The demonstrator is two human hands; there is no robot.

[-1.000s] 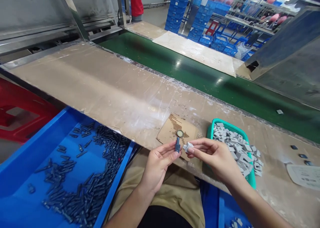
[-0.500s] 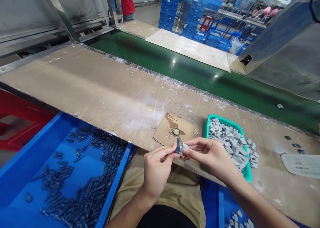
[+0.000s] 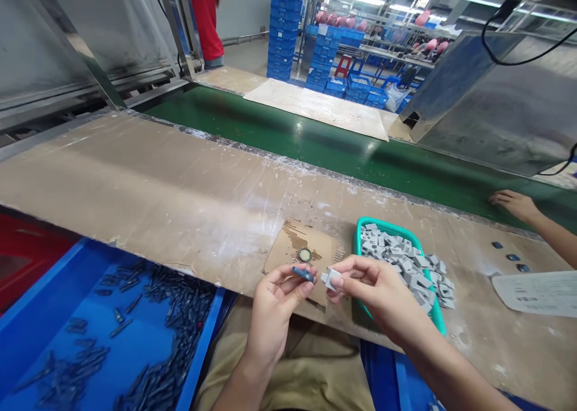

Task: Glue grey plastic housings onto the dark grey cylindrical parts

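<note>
My left hand (image 3: 276, 306) pinches a small dark blue-grey pin (image 3: 302, 274) between thumb and fingers, lying sideways. My right hand (image 3: 374, 291) pinches a small grey square piece (image 3: 332, 276) just to the right of the pin, a short gap between them. Both hands hover over the near edge of the worn bench (image 3: 180, 188), above a scrap of cardboard (image 3: 297, 252) that carries a small round metal cap (image 3: 305, 255). A teal basket (image 3: 360, 231) heaped with grey square pieces (image 3: 406, 264) stands right of my right hand.
A blue bin (image 3: 54, 279) with several dark pins (image 3: 175, 315) sits low left. Behind the bench runs a green conveyor belt (image 3: 315, 140). Another person's hand (image 3: 514, 203) rests at the belt's edge on the right. A paper sheet (image 3: 536, 291) and three small dark parts (image 3: 509, 256) lie at the right.
The pin and grey piece, held together half a second ago, are now apart; the pin has turned from upright to sideways. The view tilted up, and another person's hand came into sight on the right.
</note>
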